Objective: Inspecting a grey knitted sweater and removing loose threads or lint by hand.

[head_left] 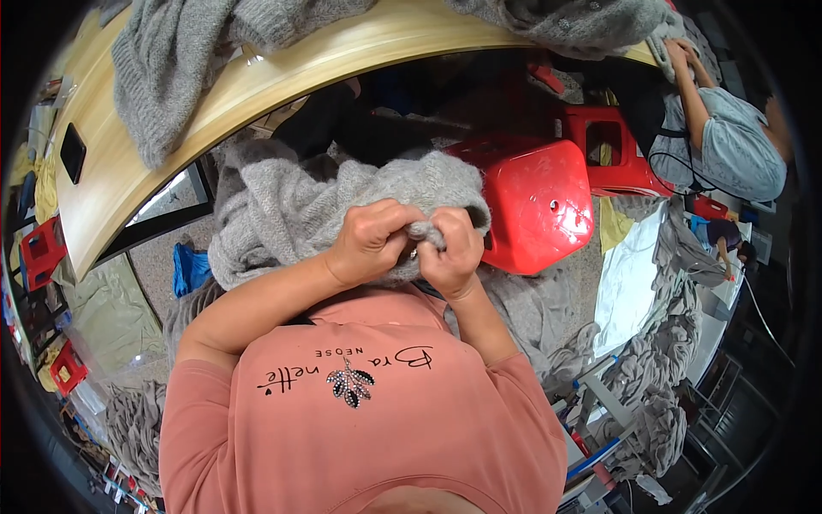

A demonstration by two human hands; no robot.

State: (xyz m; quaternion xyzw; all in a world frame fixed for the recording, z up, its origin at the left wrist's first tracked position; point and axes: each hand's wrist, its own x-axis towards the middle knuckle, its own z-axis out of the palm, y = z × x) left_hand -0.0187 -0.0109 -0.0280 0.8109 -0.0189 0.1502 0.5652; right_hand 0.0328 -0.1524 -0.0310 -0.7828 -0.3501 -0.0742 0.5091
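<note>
both hands, left hand and right hand, pinch a grey knitted garment; red stool just beside

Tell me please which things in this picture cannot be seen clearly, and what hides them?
- Head view: the spot on the grey knitted garment pinched between the left hand and right hand; the fingers cover it.
- Head view: any small tool in the grip; too small to tell.
- Head view: the lap, hidden under the garment.
- Head view: the top of the wooden table, cut off by the edge.
</note>
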